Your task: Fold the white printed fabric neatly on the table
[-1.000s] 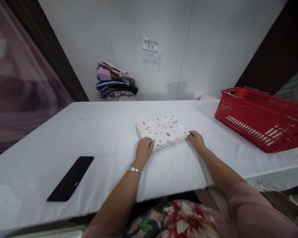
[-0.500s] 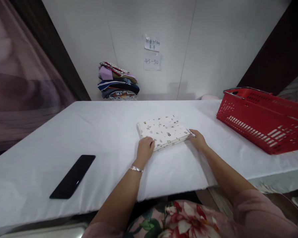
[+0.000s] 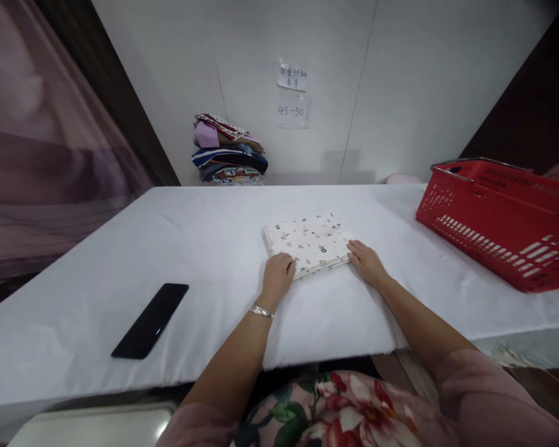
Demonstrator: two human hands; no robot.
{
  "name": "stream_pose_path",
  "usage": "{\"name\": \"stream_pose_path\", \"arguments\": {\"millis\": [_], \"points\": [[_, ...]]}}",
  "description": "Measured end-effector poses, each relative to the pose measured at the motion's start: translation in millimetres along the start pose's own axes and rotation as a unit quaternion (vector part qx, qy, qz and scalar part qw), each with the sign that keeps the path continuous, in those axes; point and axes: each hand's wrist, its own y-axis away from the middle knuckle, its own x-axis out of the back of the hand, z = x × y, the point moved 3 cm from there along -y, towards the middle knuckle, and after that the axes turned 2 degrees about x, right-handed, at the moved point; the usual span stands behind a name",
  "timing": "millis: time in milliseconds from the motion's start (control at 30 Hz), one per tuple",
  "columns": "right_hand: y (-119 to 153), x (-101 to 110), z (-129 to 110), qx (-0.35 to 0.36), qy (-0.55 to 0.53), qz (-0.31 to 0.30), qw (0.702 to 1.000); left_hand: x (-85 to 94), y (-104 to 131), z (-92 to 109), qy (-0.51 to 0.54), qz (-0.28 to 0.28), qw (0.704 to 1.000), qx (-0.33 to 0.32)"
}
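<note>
A folded white cloth (image 3: 307,239) printed with small scattered motifs lies flat on the white-covered table (image 3: 205,236), its layers showing along the near edge. My left hand (image 3: 278,276), below a silver bracelet, is closed at the near left corner of the cloth, fingers curled over its edge. At the near right corner rests my right hand (image 3: 366,261), its fingers stretched out flat on the cloth. The fingertips of my left hand are partly hidden.
A black phone (image 3: 151,321) lies at the left of the table. To the right stands a red plastic basket (image 3: 498,217) with metal handles. Against the back wall is a stack of folded fabrics (image 3: 230,152), left of two paper notes (image 3: 292,112).
My right hand has gone from pinching the cloth's right corner to lying flat on it, and that corner is now down. The whole view has shifted slightly.
</note>
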Motion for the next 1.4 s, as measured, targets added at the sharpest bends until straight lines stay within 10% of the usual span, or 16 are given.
{"name": "stream_pose_path", "arguments": {"millis": [500,1400], "points": [[3.3,8.0,18.2,0.012,-0.057,0.057,0.997,-1.0,9.2,3.9,-0.012,0.000,1.000,-0.025],[-1.7,7.6,-53.1,0.097,-0.021,0.014,0.995,-3.0,9.2,10.4,-0.032,-0.022,0.999,-0.025]]}}
